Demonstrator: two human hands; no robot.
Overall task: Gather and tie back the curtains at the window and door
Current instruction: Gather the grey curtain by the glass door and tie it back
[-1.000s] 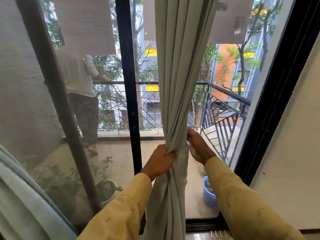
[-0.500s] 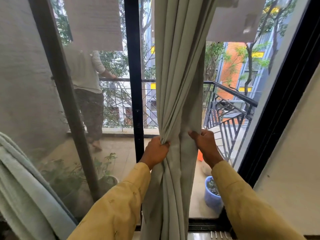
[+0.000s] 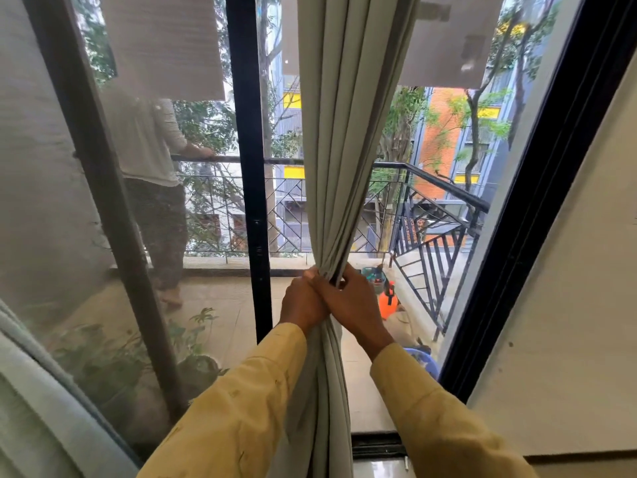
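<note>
Fingers point(image 3: 350, 278) around gathered, vertical curtain point(image 3: 344, 132)

Balcony railing point(image 3: 448, 186), orange sprayer point(image 3: 387, 300), potted plant point(image 3: 193, 339)

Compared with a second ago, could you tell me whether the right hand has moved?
Yes: the right hand has shifted left, toward the black door post, and now overlaps the left hand on the curtain.

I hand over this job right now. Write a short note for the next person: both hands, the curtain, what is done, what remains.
Left hand grips the gathered curtain at its waist.
Right hand grips the same bunch, overlapping the left.
Done: curtain bunched before the glass door.
Left: tie it; no tie-back in view.
Second curtain at lower left: state unclear.
</note>
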